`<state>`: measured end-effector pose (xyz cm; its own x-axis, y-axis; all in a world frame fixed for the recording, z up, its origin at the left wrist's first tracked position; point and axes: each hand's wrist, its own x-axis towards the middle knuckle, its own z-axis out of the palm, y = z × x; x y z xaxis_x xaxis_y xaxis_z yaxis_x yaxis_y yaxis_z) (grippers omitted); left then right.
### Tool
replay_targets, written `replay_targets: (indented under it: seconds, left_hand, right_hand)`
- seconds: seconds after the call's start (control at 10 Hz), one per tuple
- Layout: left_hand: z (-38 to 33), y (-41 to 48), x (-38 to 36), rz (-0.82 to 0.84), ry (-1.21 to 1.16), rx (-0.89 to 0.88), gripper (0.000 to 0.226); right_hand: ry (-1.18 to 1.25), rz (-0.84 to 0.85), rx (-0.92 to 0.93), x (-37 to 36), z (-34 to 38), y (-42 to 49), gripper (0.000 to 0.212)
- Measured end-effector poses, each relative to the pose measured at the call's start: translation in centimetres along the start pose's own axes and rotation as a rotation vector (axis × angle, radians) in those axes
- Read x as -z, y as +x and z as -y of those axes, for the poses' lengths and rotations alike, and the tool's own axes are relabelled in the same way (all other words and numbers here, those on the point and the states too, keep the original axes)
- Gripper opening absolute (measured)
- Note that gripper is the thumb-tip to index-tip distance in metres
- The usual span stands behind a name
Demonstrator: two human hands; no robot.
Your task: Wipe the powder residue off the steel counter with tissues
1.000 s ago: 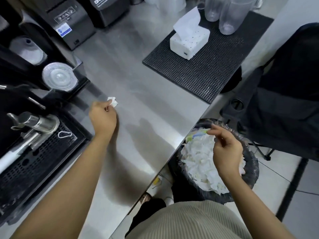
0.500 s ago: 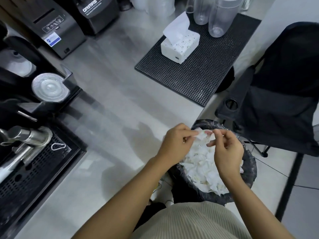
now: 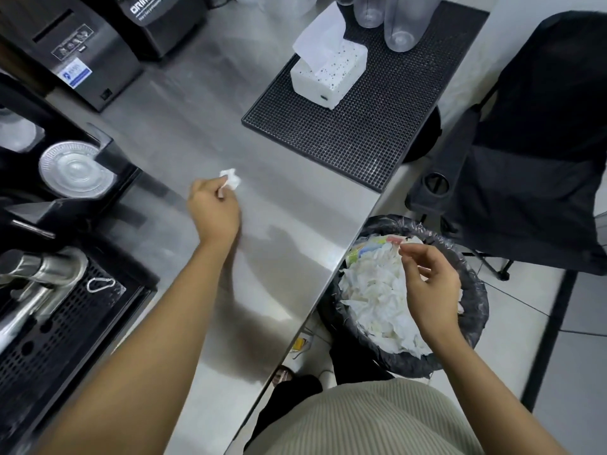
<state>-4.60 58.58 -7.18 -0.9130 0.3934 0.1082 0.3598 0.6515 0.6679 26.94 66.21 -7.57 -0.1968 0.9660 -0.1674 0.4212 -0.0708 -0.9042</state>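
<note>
The right hand (image 3: 428,285) is held loosely open, empty, over the bin (image 3: 473,310) of used tissues. The left hand (image 3: 214,210), beside it a moment ago, is now stretched out over the steel counter (image 3: 295,224), a crumpled tissue (image 3: 230,181) pinched in its fingertips.

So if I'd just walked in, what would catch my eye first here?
Probably the black-lined trash bin beside the steel counter, heaped with white used tissues, the right hand hovering above it. Then the left hand over mid-counter, pinching a crumpled tissue, and the white tissue box on the black mat behind.
</note>
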Motion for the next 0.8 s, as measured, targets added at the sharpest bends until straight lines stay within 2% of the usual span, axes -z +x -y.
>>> replay_targets:
  seconds: [0.2,0.3,0.4,0.5,0.6,0.7,0.8]
  left_hand:
    - [-6.5,-6.2,-4.0,0.232,-0.125,-0.301,0.027]
    - [-8.1,-10.3,-4.8,0.351,-0.175,-0.388,0.026]
    - [-9.0,-12.9,-5.2,0.561,-0.206,-0.489,0.026]
    - [-9.7,-13.7,-5.4,0.757,-0.233,-0.461,0.021]
    - [-10.3,-15.3,-5.9,0.797,-0.229,-0.443,0.026]
    - [-11.1,-16.9,-6.2,0.935,-0.123,-0.444,0.044]
    - [-9.6,-18.2,-5.3,0.923,-0.070,-0.411,0.047]
  right_hand:
    - [0.004,-0.012,-0.014,0.2,-0.3,0.4,0.016]
    - [0.004,-0.013,-0.013,0.3,-0.5,0.6,0.016]
    - [0.013,-0.018,-0.013,0.5,-0.6,0.6,0.017]
    - [0.022,-0.029,-0.011,1.1,-0.6,0.6,0.018]
    - [0.034,-0.050,-0.027,2.0,-0.9,0.5,0.020]
    - [0.030,-0.074,-0.068,2.9,-1.6,0.2,0.020]
    - [-0.012,-0.083,-0.131,4.3,-3.1,-0.2,0.017]
